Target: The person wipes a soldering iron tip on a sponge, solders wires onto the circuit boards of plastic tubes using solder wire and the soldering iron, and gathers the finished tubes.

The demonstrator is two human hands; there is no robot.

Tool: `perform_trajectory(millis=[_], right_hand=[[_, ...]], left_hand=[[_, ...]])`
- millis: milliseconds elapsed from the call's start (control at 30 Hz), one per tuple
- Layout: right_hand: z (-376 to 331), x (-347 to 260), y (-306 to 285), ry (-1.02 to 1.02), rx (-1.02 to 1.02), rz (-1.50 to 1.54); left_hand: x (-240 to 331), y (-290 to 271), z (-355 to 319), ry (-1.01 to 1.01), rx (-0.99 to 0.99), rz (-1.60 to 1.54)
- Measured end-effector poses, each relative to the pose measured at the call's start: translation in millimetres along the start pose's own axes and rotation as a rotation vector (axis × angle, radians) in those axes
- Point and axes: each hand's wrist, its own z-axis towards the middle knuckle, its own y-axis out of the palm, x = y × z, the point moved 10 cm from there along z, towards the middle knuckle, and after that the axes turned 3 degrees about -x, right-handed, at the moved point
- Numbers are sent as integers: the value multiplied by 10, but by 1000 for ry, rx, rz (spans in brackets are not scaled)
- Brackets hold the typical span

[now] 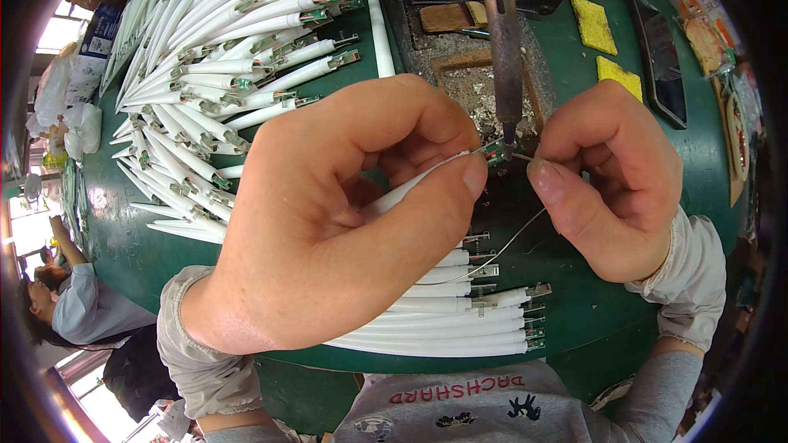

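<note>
My left hand (328, 213) pinches a white cable (402, 189) near its end, holding the small metal connector (492, 150) under the tip of a fixed soldering iron (502, 41). My right hand (611, 176) pinches a thin solder wire (513, 238) between thumb and forefinger, its end touching the connector at the iron's tip. The wire trails down below my right thumb. Both hands hover over a green table (591, 312).
A row of white cables with metal ends (460, 320) lies below my hands. A large heap of the same cables (222, 57) covers the upper left. Yellow sponges (593, 23), a dark phone (657, 53) and a person at far left (66, 295) are around.
</note>
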Motion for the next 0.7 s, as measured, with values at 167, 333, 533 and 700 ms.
perform_trajectory(millis=[167, 333, 533, 700], right_hand=[[-3, -41, 21, -64, -31, -5], [4, -69, 31, -71, -31, -26], [-17, -61, 25, -60, -27, -17], [-58, -48, 21, -37, -56, -33]], left_hand=[[52, 31, 12, 66, -22, -58], [86, 46, 1, 108, -33, -111], [50, 49, -7, 39, -42, -121], [-22, 91, -53, -55, -80, -98]])
